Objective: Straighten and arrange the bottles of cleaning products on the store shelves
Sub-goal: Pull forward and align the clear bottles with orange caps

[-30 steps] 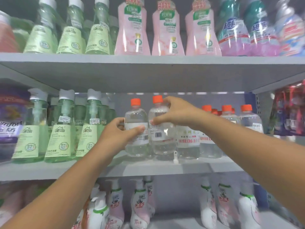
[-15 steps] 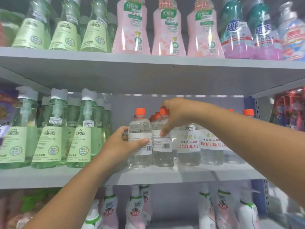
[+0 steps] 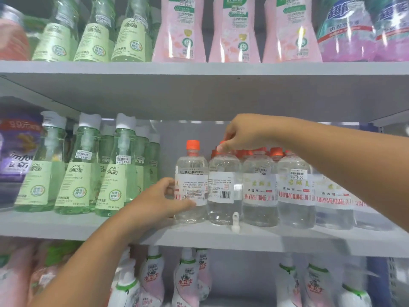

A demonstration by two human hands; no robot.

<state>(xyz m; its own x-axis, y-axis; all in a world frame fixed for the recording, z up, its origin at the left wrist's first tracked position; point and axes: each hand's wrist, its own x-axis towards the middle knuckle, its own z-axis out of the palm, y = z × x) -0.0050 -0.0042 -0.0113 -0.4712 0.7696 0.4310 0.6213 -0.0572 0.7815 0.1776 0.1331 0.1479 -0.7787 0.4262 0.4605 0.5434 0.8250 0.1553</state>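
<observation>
Grey store shelf (image 3: 88,227) carries green bottles (image 3: 75,187) left of the hands. Left hand (image 3: 155,202) grips the leftmost clear bottle (image 3: 191,185) around its label, thumb across the front. Just beside it, the second clear bottle (image 3: 224,187) has its orange cap pinched from above by the right hand (image 3: 241,134). More clear bottles (image 3: 296,191) stand in a row under the right forearm.

Just grey metal store shelving here: an upper shelf (image 3: 199,69) and a middle shelf (image 3: 66,227) in front of a pale grey back panel (image 3: 168,147), lit evenly, probably from overhead, with a bluish upright (image 3: 374,127) far right.
</observation>
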